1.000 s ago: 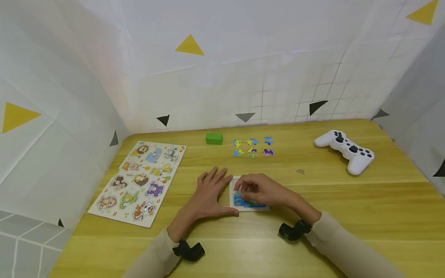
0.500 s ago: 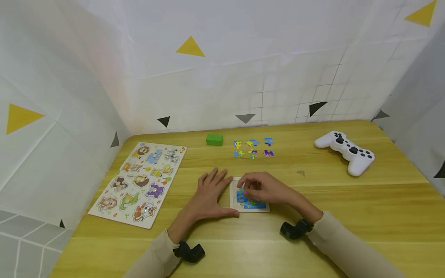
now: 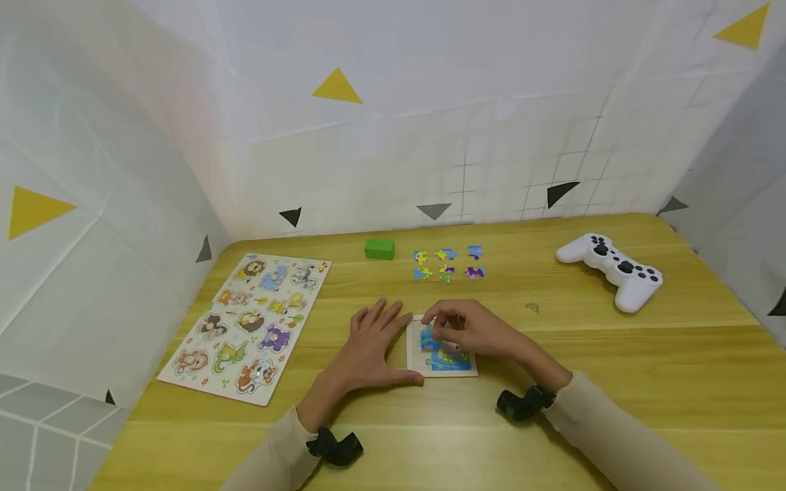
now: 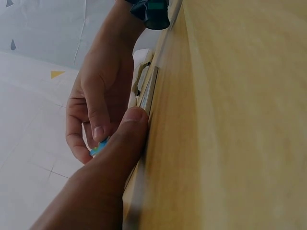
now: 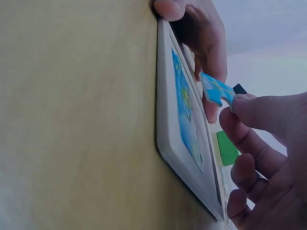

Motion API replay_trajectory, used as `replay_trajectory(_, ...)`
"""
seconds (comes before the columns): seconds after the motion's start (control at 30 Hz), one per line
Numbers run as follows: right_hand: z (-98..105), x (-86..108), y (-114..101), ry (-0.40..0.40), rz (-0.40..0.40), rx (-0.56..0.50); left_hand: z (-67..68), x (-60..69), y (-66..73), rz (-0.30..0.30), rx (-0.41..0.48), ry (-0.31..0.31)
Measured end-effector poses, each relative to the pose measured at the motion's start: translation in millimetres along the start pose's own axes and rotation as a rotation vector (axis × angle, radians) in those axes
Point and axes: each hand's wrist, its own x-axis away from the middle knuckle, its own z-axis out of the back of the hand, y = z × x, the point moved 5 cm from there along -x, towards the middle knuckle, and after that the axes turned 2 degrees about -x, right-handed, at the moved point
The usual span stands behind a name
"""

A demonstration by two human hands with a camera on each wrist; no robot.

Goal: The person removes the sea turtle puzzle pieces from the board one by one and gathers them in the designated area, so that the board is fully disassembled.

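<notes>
A small pale puzzle tray (image 3: 413, 358) lies on the table, with blue puzzle pieces (image 3: 450, 362) laid along its near side. My right hand (image 3: 475, 329) is over the tray and pinches a blue puzzle piece (image 5: 215, 89) between thumb and index finger. In the right wrist view that piece is tilted and held clear of the tray. My left hand (image 3: 371, 349) rests at the tray's left side with fingers spread. Its thumb lies by the near left corner and its index fingertip by the far left corner. My right hand covers the tray's far right part.
Several loose puzzle pieces (image 3: 447, 264) sit in two rows beyond the tray. A green block (image 3: 379, 249) is left of them. An animal puzzle board (image 3: 245, 327) lies at the left, a white game controller (image 3: 610, 269) at the right. A white wall backs the table.
My right hand has shifted slightly right and away with the puzzle piece, uncovering more of the pieces in the tray. My left hand stays in place.
</notes>
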Motion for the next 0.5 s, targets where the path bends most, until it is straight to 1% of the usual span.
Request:
replay_trajectory(0.17, 7.6, -4.6, 4.2, 0.045, -0.038, 0.025, 0.3, -0.1, 0.2, 0.0, -0.006, 0.001)
replay_trajectory(0.5, 22.4, -22.7, 17.6, 0.087, 0.003, 0.057, -1.1, -0.4, -1.4, 0.013, -0.005, -0.013)
